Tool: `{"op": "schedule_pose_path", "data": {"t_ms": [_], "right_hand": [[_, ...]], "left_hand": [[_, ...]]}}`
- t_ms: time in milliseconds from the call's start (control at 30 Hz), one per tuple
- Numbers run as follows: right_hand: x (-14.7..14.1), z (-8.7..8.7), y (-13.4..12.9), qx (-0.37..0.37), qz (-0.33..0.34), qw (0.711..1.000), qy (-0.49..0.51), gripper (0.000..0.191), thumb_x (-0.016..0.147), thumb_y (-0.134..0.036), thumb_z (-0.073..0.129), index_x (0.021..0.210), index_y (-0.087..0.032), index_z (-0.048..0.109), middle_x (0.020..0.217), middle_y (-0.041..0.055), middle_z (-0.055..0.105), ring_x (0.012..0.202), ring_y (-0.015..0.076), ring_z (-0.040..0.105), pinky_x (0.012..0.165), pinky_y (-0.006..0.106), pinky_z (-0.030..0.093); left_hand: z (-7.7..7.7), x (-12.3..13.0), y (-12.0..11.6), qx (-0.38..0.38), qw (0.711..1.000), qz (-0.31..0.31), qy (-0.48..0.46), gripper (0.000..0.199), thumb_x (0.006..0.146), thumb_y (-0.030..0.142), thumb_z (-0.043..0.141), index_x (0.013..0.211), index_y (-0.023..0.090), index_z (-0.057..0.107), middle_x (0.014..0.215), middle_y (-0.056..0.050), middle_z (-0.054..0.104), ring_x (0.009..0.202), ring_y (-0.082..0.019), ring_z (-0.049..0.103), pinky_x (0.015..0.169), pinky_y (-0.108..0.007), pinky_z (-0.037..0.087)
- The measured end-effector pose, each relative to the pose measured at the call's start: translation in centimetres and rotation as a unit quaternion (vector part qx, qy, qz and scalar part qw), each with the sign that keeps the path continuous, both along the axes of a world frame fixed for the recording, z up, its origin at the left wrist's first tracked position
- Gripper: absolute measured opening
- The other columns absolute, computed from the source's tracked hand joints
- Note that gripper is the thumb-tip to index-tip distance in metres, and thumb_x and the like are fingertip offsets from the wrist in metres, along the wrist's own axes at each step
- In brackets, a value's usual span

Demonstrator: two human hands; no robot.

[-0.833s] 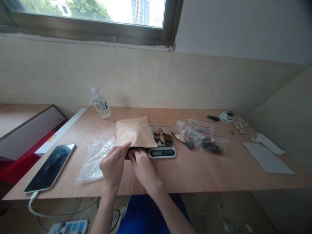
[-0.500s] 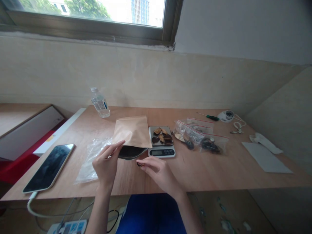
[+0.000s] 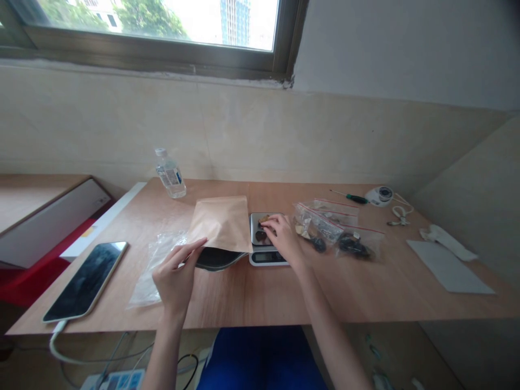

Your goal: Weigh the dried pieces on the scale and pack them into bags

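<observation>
My left hand (image 3: 176, 271) pinches the near left edge of a brown kraft paper pouch (image 3: 221, 222), whose dark mouth gapes toward me. Just right of the pouch is a small white digital scale (image 3: 257, 258), its display at the front. Over the scale's metal plate, my right hand (image 3: 284, 238) has its fingertips closed around a brown dried slice (image 3: 265, 220). More dark dried slices (image 3: 261, 236) lie on the plate, partly covered by that hand. A crumpled clear plastic bag (image 3: 148, 276) rests beneath and beside my left hand.
Zip bags (image 3: 341, 233) with dark and pale contents lie right of the scale. Beyond them are a screwdriver (image 3: 357, 199), a white camera (image 3: 379, 196) with a cable, and a white sheet (image 3: 449, 268). A charging phone (image 3: 87, 281) lies left; a water bottle (image 3: 171, 176) stands at the back.
My right hand has moved from the front of the pouch's mouth, where it held a dried slice, up and right onto the scale's plate. My left hand still grips the pouch.
</observation>
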State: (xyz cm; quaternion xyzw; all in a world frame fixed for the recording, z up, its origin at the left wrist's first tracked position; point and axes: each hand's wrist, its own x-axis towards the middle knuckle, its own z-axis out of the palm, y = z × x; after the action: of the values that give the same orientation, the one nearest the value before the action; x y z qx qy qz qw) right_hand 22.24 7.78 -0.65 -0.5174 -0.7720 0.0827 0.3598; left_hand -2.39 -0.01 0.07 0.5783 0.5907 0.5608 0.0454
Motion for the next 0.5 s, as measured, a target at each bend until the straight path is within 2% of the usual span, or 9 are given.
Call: {"op": "schedule_pose_path", "data": {"t_ms": [67,167,233,300,367,400,433,500], "right_hand": [[-0.1,-0.1,-0.3,0.004,-0.012,1.000,0.003,0.020,0.086,-0.019,0.052,0.099,-0.022,0.067,0.103,0.0089,0.060,0.104,0.0252,0.051,0.093,0.045,0.042],[-0.5,0.9,-2.8,0.014,-0.006,0.996,0.093,0.022,0.089,-0.019,0.047,0.103,-0.021,0.064,0.105,0.0089,0.059,0.104,0.0226,0.053,0.093,0.041,0.043],[-1.2,2.1,-5.2,0.000,0.047,0.986,0.163,0.023,0.090,-0.017,0.043,0.099,-0.021,0.064,0.098,0.0070,0.060,0.098,0.0192,0.056,0.088,0.035,0.046],[-2.3,3.2,-7.4,-0.051,0.147,0.969,0.190,0.027,0.091,-0.014,0.040,0.097,-0.022,0.065,0.093,0.0043,0.062,0.092,0.0158,0.059,0.084,0.030,0.048],[-4.0,3.8,-8.9,-0.109,0.239,0.951,0.163,0.030,0.090,-0.011,0.040,0.104,-0.022,0.064,0.100,0.0033,0.063,0.097,0.0139,0.059,0.088,0.027,0.048],[-4.9,3.9,-9.3,-0.126,0.262,0.947,0.138,0.033,0.089,-0.009,0.040,0.109,-0.022,0.063,0.106,0.0033,0.063,0.102,0.0139,0.058,0.092,0.027,0.047],[-5.8,3.8,-9.4,-0.134,0.268,0.948,0.108,0.036,0.088,-0.007,0.040,0.114,-0.022,0.061,0.113,0.0042,0.062,0.108,0.0148,0.056,0.096,0.028,0.045],[-7.6,3.2,-9.0,-0.135,0.237,0.961,0.040,0.041,0.086,-0.004,0.039,0.120,-0.017,0.057,0.121,0.0088,0.059,0.116,0.0192,0.052,0.100,0.032,0.042]], "left_hand": [[0.0,0.0,0.0,-0.002,1.000,0.002,0.000,0.015,0.081,0.031,0.064,0.092,0.029,0.073,0.086,0.002,0.071,0.074,-0.013,0.064,0.064,-0.024,0.044],[0.1,0.1,0.1,-0.004,1.000,0.000,-0.002,0.015,0.081,0.032,0.063,0.092,0.029,0.073,0.086,0.001,0.071,0.074,-0.014,0.064,0.064,-0.024,0.045],[0.1,0.4,0.2,-0.002,1.000,0.000,0.004,0.016,0.081,0.033,0.062,0.092,0.028,0.073,0.085,0.001,0.071,0.072,-0.013,0.063,0.063,-0.024,0.045],[0.1,0.9,0.4,-0.003,1.000,0.003,0.012,0.016,0.081,0.033,0.062,0.091,0.028,0.073,0.083,0.001,0.071,0.069,-0.012,0.063,0.062,-0.024,0.044],[-0.1,1.5,0.4,-0.006,1.000,0.007,0.018,0.016,0.081,0.033,0.062,0.091,0.028,0.073,0.082,0.002,0.071,0.067,-0.012,0.062,0.060,-0.024,0.044],[-0.2,1.8,0.4,-0.009,1.000,0.011,0.019,0.016,0.081,0.033,0.062,0.091,0.028,0.073,0.082,0.002,0.071,0.066,-0.012,0.062,0.060,-0.024,0.044],[-0.2,2.0,0.4,-0.012,1.000,0.014,0.019,0.016,0.081,0.034,0.062,0.091,0.028,0.073,0.083,0.002,0.071,0.067,-0.012,0.062,0.060,-0.024,0.044],[-0.4,2.4,0.2,-0.018,1.000,0.018,0.015,0.017,0.082,0.035,0.061,0.092,0.029,0.073,0.085,0.001,0.071,0.068,-0.012,0.063,0.061,-0.024,0.045]]}}
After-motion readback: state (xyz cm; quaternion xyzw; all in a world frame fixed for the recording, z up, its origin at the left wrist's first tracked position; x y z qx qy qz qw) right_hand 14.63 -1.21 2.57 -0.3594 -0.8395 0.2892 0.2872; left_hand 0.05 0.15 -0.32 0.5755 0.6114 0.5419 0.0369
